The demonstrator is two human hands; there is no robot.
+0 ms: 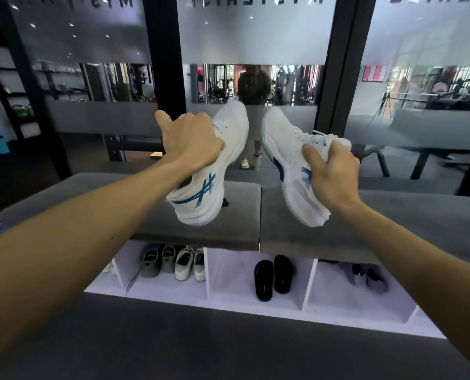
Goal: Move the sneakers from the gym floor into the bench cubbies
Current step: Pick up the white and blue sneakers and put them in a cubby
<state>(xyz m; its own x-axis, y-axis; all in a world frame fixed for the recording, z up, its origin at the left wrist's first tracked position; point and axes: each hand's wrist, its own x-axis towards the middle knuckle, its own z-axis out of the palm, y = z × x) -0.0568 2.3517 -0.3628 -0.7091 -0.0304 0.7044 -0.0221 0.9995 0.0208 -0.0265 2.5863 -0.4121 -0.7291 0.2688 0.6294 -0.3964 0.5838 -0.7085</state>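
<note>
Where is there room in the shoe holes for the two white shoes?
The cubby holding the black slides has bare floor to their left, beside the white divider. The cubby left of it is crowded with grey sneakers and pale sneakers. The right cubby's dark shoes leave some bare front floor.

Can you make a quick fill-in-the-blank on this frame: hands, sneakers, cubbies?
1. Each hand holds one white sneaker with ____ stripes: left hand, right hand.
2. The black slides sit in the ____ cubby of the three fully seen.
3. The sneakers are held above the grey ____.

Missing words: blue; middle; bench
</note>
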